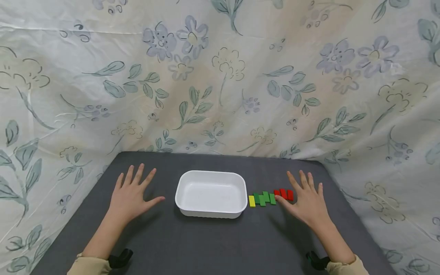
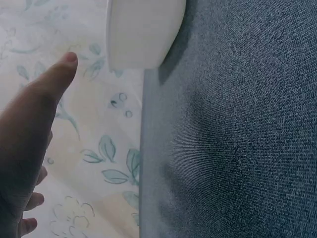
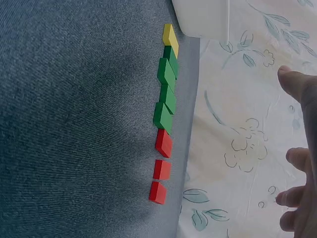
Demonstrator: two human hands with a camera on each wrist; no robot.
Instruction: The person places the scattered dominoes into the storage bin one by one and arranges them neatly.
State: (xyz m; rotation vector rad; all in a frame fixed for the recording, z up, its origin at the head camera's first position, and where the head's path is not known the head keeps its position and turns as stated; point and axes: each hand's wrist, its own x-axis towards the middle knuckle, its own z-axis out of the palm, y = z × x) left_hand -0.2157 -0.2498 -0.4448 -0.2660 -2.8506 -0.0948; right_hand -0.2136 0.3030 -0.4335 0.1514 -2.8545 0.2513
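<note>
Tan sleeves (image 1: 91,265) at the lower edge of the head view, one on each forearm, with a black wrist device (image 1: 120,258) on the left and another black device (image 1: 317,261) on the right. Left hand (image 1: 132,196): raised over the tabletop (image 1: 216,244), palm down, fingers straight and spread wide, thumb out toward the white tray (image 1: 211,193); holds nothing, well apart from the tray wall. Right hand (image 1: 309,204): also raised, fingers fanned, thumb pointing inward; holds nothing. Its thumb tip overlaps the block row in the head view, but the right wrist view shows hand and blocks apart.

Tray: rectangular, rounded corners, upright between the two hands, toward the far part of the dark grey tabletop. Block row runs from just beside the tray's right side toward the right hand: one yellow block (image 1: 252,201) nearest the tray, then four green blocks (image 1: 272,199), staggered and close-set, then three red blocks (image 1: 283,194), small gaps between them in the right wrist view. Floral cloth (image 1: 220,88) hangs behind and along both sides; soft hand shadows on the tabletop
</note>
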